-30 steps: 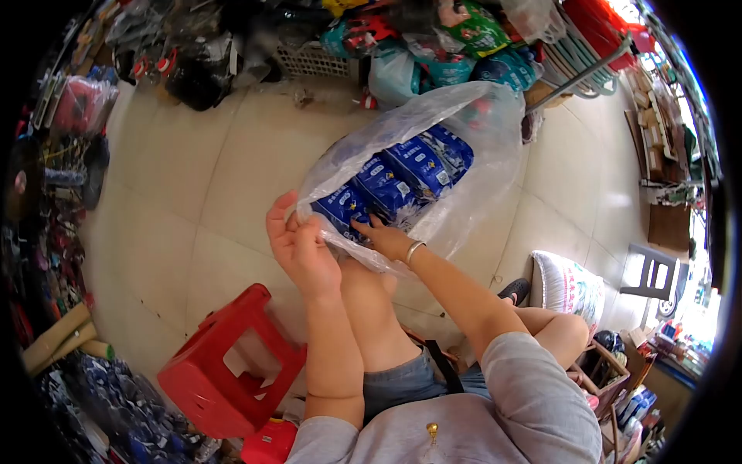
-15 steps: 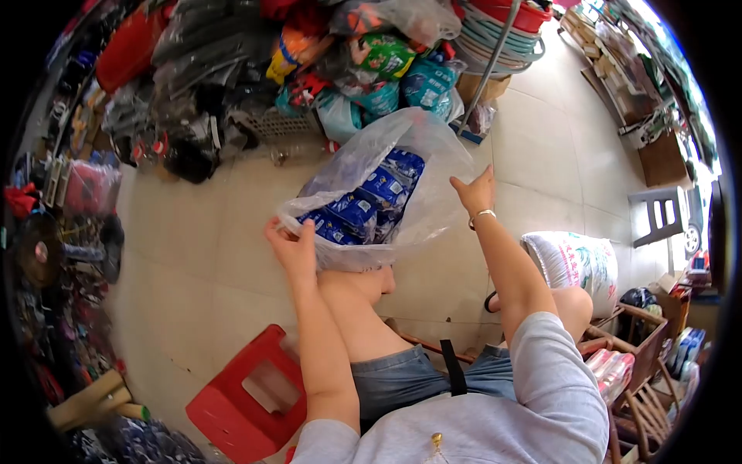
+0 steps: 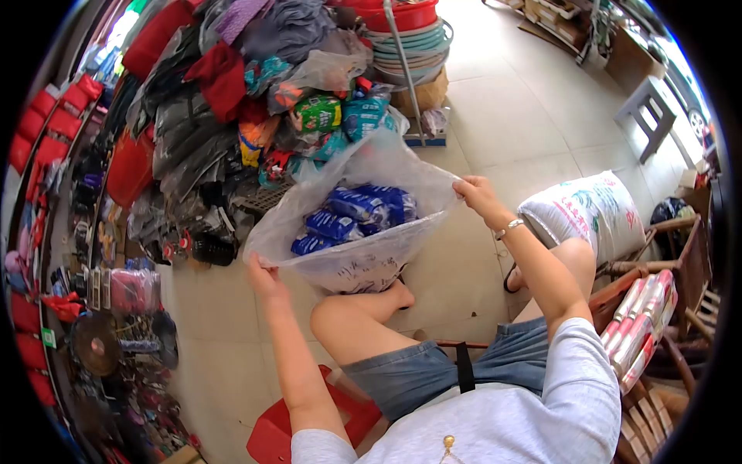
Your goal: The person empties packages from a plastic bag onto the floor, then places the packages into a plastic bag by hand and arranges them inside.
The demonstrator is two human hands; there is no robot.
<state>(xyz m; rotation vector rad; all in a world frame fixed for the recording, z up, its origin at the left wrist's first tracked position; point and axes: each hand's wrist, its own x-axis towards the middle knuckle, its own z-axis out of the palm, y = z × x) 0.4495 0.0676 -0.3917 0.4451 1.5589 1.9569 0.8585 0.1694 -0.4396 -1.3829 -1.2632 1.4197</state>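
Observation:
A large translucent plastic bag (image 3: pixel 363 259) stands in front of my knees with its mouth spread wide. Inside lie several blue packets (image 3: pixel 359 207) with white print, heaped together. My left hand (image 3: pixel 267 277) pinches the bag's rim at the near left corner. At the right corner, my right hand (image 3: pixel 478 195) grips the rim, a bracelet on its wrist. Dark handwriting shows on the bag's near side.
Behind the bag rises a pile of wrapped goods (image 3: pixel 317 112) beside stacked basins (image 3: pixel 410 46). A white printed sack (image 3: pixel 583 213) stands right, near a wooden chair (image 3: pixel 680 271). A red plastic stool (image 3: pixel 340 410) is at lower left. Crowded shelves line the left.
My right hand, open and off the bag before, now holds its rim. The bag's mouth is stretched wider between both hands. The camera view has turned.

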